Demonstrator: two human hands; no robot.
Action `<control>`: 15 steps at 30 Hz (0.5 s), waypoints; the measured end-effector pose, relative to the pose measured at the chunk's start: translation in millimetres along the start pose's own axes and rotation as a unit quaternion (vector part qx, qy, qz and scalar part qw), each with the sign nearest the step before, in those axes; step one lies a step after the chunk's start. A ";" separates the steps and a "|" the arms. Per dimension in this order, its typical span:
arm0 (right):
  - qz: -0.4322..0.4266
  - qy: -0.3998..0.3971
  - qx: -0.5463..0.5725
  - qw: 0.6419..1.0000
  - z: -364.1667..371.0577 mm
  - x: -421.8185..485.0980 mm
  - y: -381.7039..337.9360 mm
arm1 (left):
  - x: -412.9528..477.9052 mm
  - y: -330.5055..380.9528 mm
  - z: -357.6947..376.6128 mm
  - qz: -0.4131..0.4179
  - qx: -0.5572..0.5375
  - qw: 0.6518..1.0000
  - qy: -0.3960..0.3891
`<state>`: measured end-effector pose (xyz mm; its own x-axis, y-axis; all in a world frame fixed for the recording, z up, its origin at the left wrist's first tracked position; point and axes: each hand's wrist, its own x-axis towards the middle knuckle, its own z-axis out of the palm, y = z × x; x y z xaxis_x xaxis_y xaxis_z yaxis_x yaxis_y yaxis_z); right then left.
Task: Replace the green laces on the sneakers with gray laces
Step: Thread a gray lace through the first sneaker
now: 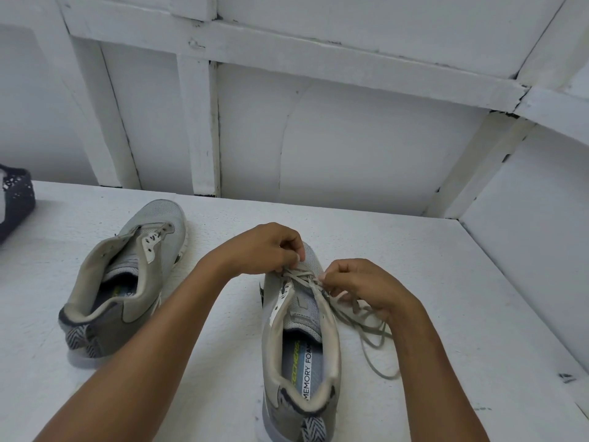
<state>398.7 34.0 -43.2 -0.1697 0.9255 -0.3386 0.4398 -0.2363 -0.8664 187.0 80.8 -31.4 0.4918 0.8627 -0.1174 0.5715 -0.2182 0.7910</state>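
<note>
Pinching gray lace [301,275]: left hand [264,247], right hand [360,285]. Unlaced sneaker [127,275] leftward, dark speckled object [16,199] beyond.

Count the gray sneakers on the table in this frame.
2. The laceless sneaker lies at left; the center sneaker sits under the left hand and right hand, which pinch its gray lace. A dark speckled object at the left edge might be another shoe.

Both forearms bare, reaching forward from the bottom of view and converging. The left hand [264,247] is palm down, knuckles up, fingers curled, fingertips pinching the gray lace [299,275]. The right hand [360,282] sits just beside it, nearer the body, fingers curled inward, pinching the lace too. Hands close, not touching.
</note>
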 end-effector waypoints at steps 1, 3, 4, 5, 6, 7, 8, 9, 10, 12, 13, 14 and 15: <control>-0.016 0.002 0.014 1.000 -1.9 -0.9 0.2 | 0.2 0.3 -0.4 0.003 0.002 1.000 0.005; -0.048 0.006 0.050 0.998 -8.3 -3.9 -2.5 | 1.0 2.0 -1.4 0.011 0.007 1.000 0.022; -0.063 0.014 0.064 0.996 -12.0 -6.4 -5.3 | 1.7 3.0 -1.1 0.015 0.006 0.999 0.029; -0.078 0.025 0.071 0.994 -15.7 -9.1 -9.0 | 3.0 4.3 -0.1 0.018 0.004 0.999 0.033; -0.091 0.036 0.075 0.992 -18.8 -12.6 -13.6 | 4.1 5.3 1.7 0.021 0.001 0.999 0.034; -0.107 0.044 0.081 0.990 -21.6 -16.0 -18.4 | 5.1 6.7 4.6 0.025 -0.003 0.999 0.033; -0.122 0.049 0.094 0.987 -23.7 -19.6 -23.7 | 5.4 8.4 7.8 0.032 -0.013 0.999 0.030; -0.137 0.052 0.108 0.983 -25.7 -23.0 -28.5 | 4.8 11.2 11.6 0.043 -0.031 0.998 0.025; -0.151 0.053 0.120 0.980 -27.1 -25.9 -33.3 | 4.1 14.6 14.8 0.056 -0.055 0.997 0.017; -0.176 0.059 0.134 0.973 -30.7 -31.2 -39.7 | 2.9 24.7 20.4 0.086 -0.110 0.990 -0.002; -0.187 0.064 0.139 0.970 -32.0 -32.7 -41.8 | 2.7 30.1 21.7 0.101 -0.136 0.985 -0.012; -0.194 0.071 0.145 0.968 -33.1 -34.4 -43.0 | 2.7 35.6 22.8 0.117 -0.159 0.980 -0.021; -0.199 0.080 0.150 0.965 -34.0 -35.6 -43.3 | 3.4 40.4 23.3 0.133 -0.177 0.975 -0.029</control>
<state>415.7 21.4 18.8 -0.1244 0.9887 0.0834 0.0887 0.0948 -0.9915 227.0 64.3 -13.8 0.6336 0.7679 0.0940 0.1618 -0.2503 0.9545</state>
